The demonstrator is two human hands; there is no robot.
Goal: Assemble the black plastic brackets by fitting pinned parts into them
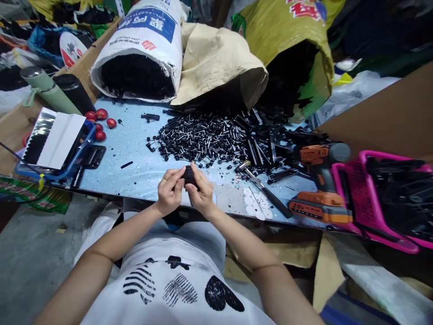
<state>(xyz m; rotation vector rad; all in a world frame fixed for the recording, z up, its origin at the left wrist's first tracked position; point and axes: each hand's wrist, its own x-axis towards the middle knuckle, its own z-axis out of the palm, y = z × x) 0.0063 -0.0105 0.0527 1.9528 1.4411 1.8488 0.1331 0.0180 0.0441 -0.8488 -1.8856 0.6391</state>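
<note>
One small black part (189, 177) sits between the person's two hands. The left hand (170, 192) is nearly closed, thumb and fingers pinching the part's left side; the right hand (202, 193) is curled just as narrowly around its right side. Just beyond both hands spreads one heap of pinned black pieces (199, 137), too many to count. Behind it lie three open sacks: white (142, 43), tan (216, 56) and yellow (280, 31). Right of the right hand are one hammer (269, 193), one orange drill (321, 208) and one pink basket (374, 203).
</note>
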